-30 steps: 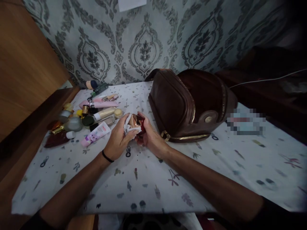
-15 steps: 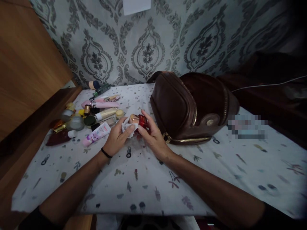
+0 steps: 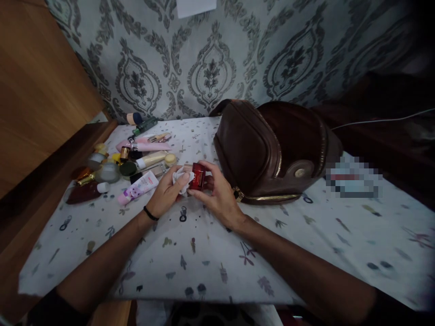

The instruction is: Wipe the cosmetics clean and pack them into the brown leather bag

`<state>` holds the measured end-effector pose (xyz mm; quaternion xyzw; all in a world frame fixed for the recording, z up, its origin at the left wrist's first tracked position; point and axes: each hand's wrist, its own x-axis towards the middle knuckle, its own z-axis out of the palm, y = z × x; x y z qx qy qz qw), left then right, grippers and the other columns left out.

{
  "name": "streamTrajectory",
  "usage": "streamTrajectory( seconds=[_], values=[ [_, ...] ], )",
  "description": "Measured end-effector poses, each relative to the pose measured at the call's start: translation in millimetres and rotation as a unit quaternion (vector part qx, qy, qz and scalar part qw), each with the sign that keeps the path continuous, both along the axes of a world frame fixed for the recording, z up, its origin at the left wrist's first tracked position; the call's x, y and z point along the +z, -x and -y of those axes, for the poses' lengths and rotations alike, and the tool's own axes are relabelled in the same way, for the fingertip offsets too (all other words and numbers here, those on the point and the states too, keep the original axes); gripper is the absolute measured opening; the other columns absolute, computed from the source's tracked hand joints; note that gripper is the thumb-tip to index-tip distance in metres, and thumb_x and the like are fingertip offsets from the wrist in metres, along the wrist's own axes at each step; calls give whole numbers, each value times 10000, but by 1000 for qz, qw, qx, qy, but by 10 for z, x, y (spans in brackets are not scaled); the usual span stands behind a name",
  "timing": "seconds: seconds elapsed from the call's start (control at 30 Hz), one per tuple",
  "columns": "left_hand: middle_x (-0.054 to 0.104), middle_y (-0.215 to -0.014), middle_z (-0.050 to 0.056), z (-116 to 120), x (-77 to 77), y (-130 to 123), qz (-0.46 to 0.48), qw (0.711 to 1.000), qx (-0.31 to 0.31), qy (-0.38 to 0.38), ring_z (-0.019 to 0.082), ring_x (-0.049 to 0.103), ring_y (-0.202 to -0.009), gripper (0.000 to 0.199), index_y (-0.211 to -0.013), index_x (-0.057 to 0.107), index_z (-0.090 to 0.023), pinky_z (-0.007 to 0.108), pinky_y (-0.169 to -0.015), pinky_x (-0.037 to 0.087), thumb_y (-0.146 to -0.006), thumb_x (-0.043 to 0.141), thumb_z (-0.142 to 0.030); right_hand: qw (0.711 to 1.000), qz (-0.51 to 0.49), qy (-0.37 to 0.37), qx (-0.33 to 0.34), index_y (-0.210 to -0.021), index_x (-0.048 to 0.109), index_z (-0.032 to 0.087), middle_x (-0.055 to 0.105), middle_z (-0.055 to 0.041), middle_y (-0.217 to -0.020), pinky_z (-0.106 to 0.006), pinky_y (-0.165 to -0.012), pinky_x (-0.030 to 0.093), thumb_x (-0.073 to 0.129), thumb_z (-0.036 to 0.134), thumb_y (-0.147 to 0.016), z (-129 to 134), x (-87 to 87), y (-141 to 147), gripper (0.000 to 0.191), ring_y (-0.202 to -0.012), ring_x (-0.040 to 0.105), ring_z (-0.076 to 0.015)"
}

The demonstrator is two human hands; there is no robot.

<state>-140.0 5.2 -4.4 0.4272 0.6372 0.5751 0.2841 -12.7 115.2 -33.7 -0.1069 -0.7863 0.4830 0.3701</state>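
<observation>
Between my hands is a small red bottle (image 3: pixel 197 177) with light lettering and a pale cap, held above the table. My right hand (image 3: pixel 221 198) grips its red body, thumb below and fingers along the top and far side. A crumpled white tissue (image 3: pixel 180 182) is pinched in my left hand (image 3: pixel 166 194) and pressed round the cap end, hiding most of it. Left of my left hand lies a pink and white tube (image 3: pixel 138 187) with a purple cartoon figure. Close by is a small round yellowish jar (image 3: pixel 170 159).
A brown leather bag (image 3: pixel 249 145) with gold zips stands on the patterned tablecloth (image 3: pixel 193 271), right of my hands. Several jars, tubes and bottles cluster at the left, including a dark red bottle (image 3: pixel 83 194). A blurred-out item (image 3: pixel 355 176) lies at the right.
The red bottle has turned in my hands, so its lettered side now faces up more. My right fingers have shifted on it, and the tissue covers more of the cap.
</observation>
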Motion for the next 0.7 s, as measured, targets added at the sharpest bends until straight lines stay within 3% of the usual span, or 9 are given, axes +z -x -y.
streamTrajectory(
  seconds=[0.2, 0.33, 0.43, 0.53, 0.7],
  values=[
    [497, -658, -24, -3, -13, 1, 81, 996, -5, 30, 102, 454, -501, 490, -903, 553, -208, 163, -350, 315, -831, 571, -692, 988, 2, -154, -14, -1377, 443, 263, 552, -97, -1294, -435, -1012, 525, 679, 207, -862, 27, 82, -44, 570, -1224, 556, -263],
    [456, -687, -29, -17, 26, -24, 126, 990, 20, 60, 98, 458, -523, 438, -823, 507, -214, 146, -352, 273, -831, 593, -644, 985, 10, -174, -6, -1391, 431, 279, 541, -93, -1297, -441, -1035, 508, 649, 193, -879, 33, 84, -52, 564, -1242, 542, -261],
    [424, -695, -35, -25, 66, -45, 143, 987, 36, 60, 86, 411, -522, 386, -786, 479, -212, 141, -355, 231, -816, 614, -572, 990, 11, -143, 12, -1414, 416, 264, 525, -116, -1302, -479, -1031, 509, 707, 300, -853, 26, 34, -36, 632, -1233, 544, -284],
    [420, -660, -35, -25, 95, -54, 136, 988, 40, 62, 88, 376, -509, 334, -781, 472, -214, 148, -366, 197, -806, 608, -518, 998, 10, -58, 27, -1460, 362, 243, 485, -147, -1335, -501, -1001, 530, 739, 438, -817, 22, -10, -15, 771, -1228, 547, -302],
    [435, -637, -19, -21, 99, -44, 104, 992, 45, 56, 114, 391, -522, 239, -789, 512, -220, 182, -395, 210, -817, 592, -444, 998, 22, 35, 42, -1342, 507, 255, 489, -121, -1296, -461, -969, 564, 737, 492, -806, 31, 6, -1, 630, -1179, 581, -275]
  ],
)
